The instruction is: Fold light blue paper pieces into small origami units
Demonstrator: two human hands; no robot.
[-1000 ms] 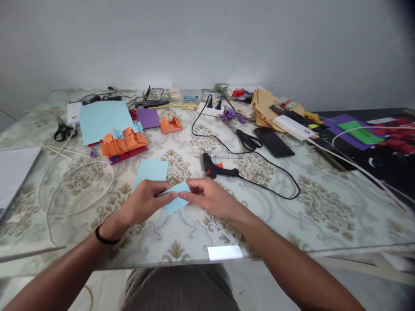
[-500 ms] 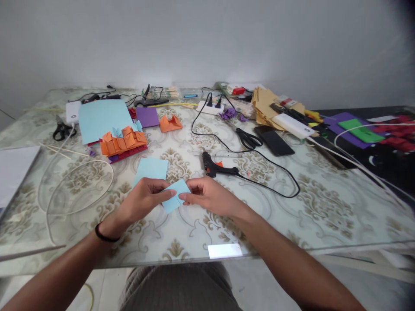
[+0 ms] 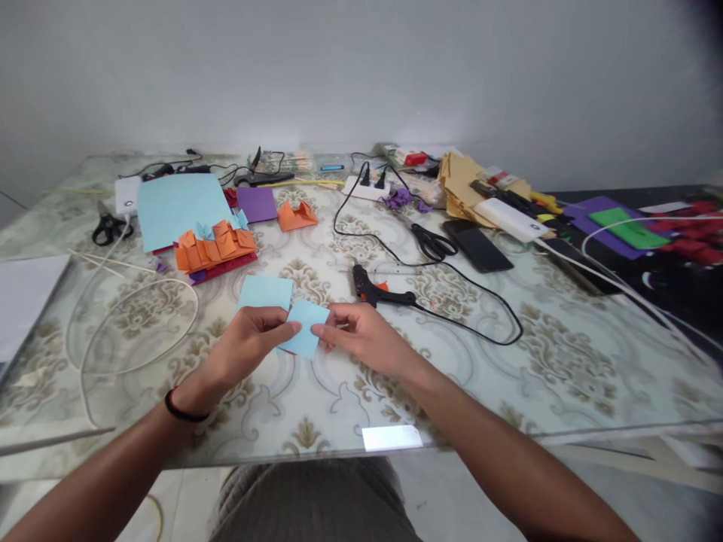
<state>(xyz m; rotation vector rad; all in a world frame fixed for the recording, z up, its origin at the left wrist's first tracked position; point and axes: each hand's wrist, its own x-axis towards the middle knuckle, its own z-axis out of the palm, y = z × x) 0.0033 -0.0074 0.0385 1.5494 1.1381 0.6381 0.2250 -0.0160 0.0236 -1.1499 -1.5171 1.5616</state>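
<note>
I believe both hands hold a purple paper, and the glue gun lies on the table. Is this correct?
The colour is wrong: the head view shows the left hand and right hand holding a light blue paper. The glue gun lies on the table.

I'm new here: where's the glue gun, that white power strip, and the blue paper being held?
Glue gun (image 3: 391, 296): head view, on its black handle.
Power strip (image 3: 367, 194): head view, on its white casing.
Held blue paper (image 3: 306, 331): head view, middle of the face turned towards the camera.
</note>
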